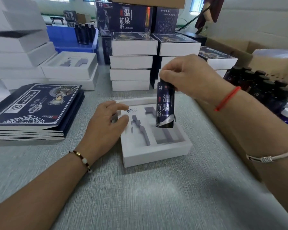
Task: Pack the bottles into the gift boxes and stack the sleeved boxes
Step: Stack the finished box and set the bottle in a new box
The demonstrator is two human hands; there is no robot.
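Head view: right hand (188, 77) pinches a dark bottle (165, 105) by its cap, holding it upright above the right slot of the open white box (156, 153) on the table (140, 196). Left hand (106, 123), fingers loosely spread, rests on the box's left edge. Sleeved boxes (133, 45) stand stacked behind.

The right hand (188, 75) covers the cap and neck of the dark bottle (165, 108). Bottles (259, 83) at far right are blurred and partly hidden behind the right forearm. The left-edge white box stack (15, 39) is cut off and motion-blurred.
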